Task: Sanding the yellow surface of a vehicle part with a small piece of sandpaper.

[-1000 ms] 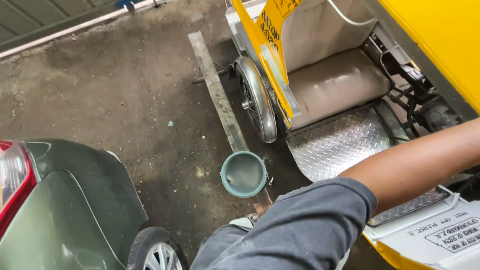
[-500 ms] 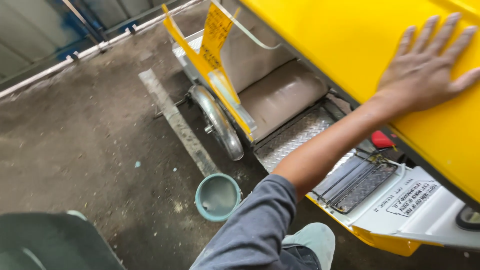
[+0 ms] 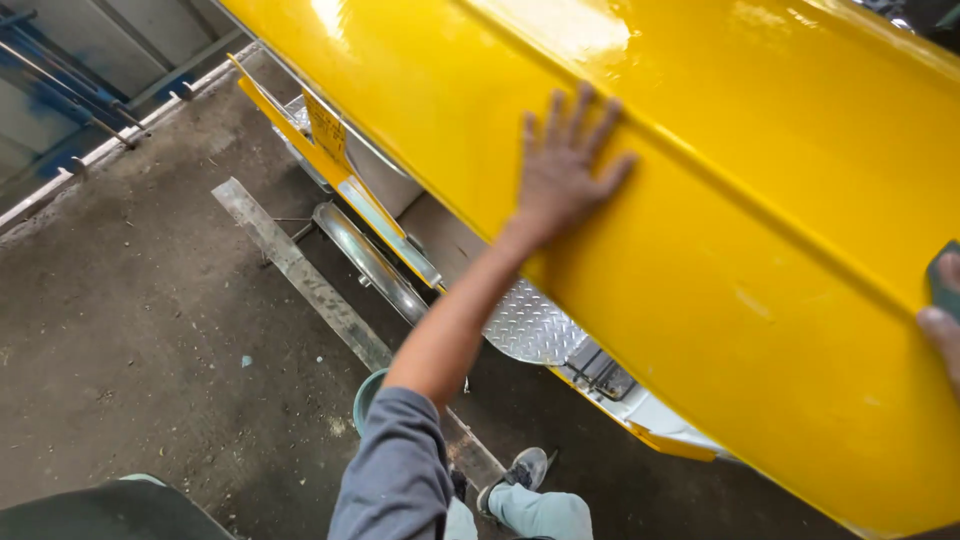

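Left hand (image 3: 560, 180) flat on panel (image 3: 760, 200), bucket (image 3: 366, 398) below.

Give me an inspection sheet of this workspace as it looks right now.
Surface: glossy yellow roof panel of a small vehicle, with light glare near the top.
Job's things: dark pad at the right edge, only partly in frame.
Clutter: teal bucket on the concrete floor, partly behind the arm; long metal bar lying on the floor.
Hands: left hand flat on the panel, fingers spread; right hand at the frame edge against the pad, grip unclear.
Cables: nothing seen.
Surroundings: ridged metal footplate and chrome mudguard below the panel; blue-painted wall top left.
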